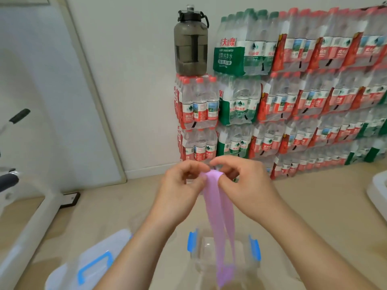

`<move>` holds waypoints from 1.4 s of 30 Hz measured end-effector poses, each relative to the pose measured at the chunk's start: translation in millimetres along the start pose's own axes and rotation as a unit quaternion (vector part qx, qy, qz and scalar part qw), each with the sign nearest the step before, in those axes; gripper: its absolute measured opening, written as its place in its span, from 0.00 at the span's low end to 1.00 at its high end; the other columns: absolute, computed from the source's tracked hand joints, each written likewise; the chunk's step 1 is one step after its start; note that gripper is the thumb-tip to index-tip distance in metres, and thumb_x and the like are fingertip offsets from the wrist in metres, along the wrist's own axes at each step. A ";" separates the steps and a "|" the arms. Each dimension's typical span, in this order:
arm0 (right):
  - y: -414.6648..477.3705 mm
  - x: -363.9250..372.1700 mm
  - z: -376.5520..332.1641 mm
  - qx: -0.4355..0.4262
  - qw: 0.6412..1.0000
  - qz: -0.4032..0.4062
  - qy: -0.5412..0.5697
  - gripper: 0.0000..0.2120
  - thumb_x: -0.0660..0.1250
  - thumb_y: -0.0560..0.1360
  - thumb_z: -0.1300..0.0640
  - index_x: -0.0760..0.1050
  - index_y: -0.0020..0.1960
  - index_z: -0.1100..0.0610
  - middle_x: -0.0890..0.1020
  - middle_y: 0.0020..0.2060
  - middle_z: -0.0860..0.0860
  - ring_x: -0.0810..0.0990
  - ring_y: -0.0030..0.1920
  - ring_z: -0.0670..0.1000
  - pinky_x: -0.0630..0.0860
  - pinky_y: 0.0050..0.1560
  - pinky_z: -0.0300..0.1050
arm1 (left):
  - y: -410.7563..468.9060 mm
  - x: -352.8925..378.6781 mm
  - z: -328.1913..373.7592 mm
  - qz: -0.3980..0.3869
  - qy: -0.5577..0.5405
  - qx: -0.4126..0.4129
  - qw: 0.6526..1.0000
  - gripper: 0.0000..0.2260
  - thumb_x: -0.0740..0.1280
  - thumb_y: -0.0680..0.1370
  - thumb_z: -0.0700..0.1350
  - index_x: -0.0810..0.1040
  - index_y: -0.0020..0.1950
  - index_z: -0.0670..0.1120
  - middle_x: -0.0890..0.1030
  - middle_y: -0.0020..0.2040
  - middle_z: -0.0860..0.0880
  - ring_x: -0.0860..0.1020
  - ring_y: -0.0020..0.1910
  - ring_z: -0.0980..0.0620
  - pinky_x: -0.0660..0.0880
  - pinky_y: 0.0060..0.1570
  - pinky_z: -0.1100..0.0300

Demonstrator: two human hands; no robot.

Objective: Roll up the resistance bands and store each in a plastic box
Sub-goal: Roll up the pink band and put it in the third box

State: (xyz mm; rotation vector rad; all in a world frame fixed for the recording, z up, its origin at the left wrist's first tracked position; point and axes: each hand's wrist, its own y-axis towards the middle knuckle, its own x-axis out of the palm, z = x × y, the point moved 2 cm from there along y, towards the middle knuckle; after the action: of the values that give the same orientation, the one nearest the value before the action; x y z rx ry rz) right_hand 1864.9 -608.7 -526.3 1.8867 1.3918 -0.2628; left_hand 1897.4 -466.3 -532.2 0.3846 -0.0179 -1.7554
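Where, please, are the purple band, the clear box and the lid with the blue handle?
purple band point(217, 216): head view, middle of the hanging strip.
clear box point(192, 242): head view, blue clip on its left wall.
lid point(104, 243): head view, pale top surface above the handle.

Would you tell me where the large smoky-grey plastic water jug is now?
Head view, upper centre: the smoky-grey jug stands atop a stack of red-capped bottled-water packs, left of the green-labelled pack.

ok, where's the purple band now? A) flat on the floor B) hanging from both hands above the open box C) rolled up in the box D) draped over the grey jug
B: left hand and right hand pinch the top of the purple band, which hangs unrolled over the open box.
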 end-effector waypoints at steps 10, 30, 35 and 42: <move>-2.1 26.0 -6.8 -0.072 0.995 -0.025 -0.068 0.23 0.64 0.67 0.57 0.74 0.62 0.47 0.77 0.42 0.47 0.77 0.43 0.50 0.77 0.43 0.51 | -1.6 1.9 -0.1 -0.010 0.017 0.006 1.000 0.08 0.67 0.75 0.39 0.84 0.43 0.48 0.86 0.39 0.50 0.82 0.40 0.56 0.78 0.46 0.57; 6.4 10.2 7.4 0.180 0.919 -0.053 0.346 0.06 0.66 0.76 0.62 0.80 0.50 0.64 0.83 0.47 0.64 0.83 0.44 0.57 0.79 0.32 0.40 | 2.9 -11.1 -1.5 0.001 -0.070 -0.022 0.997 0.08 0.69 0.75 0.39 0.85 0.42 0.50 0.86 0.40 0.44 0.78 0.37 0.49 0.79 0.41 0.55; 4.9 10.1 6.3 0.181 0.919 -0.059 0.345 0.07 0.67 0.76 0.61 0.79 0.52 0.63 0.83 0.47 0.64 0.84 0.45 0.59 0.80 0.32 0.42 | 3.0 -11.0 -1.3 0.004 -0.070 -0.009 0.998 0.08 0.68 0.76 0.41 0.85 0.41 0.50 0.85 0.38 0.45 0.77 0.36 0.50 0.79 0.38 0.57; 4.4 11.3 8.1 0.184 0.917 -0.069 0.347 0.05 0.68 0.74 0.65 0.82 0.48 0.61 0.84 0.41 0.59 0.83 0.38 0.50 0.81 0.35 0.40 | 3.8 -10.1 -2.4 -0.003 -0.056 -0.002 0.998 0.10 0.67 0.77 0.40 0.86 0.41 0.52 0.85 0.41 0.42 0.78 0.38 0.45 0.77 0.48 0.40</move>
State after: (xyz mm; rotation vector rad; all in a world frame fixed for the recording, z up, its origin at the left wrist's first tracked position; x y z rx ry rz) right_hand 1875.4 -606.5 -536.3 2.3191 2.0641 0.1104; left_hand 1903.4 -457.0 -531.2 0.2832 -0.0920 -1.7813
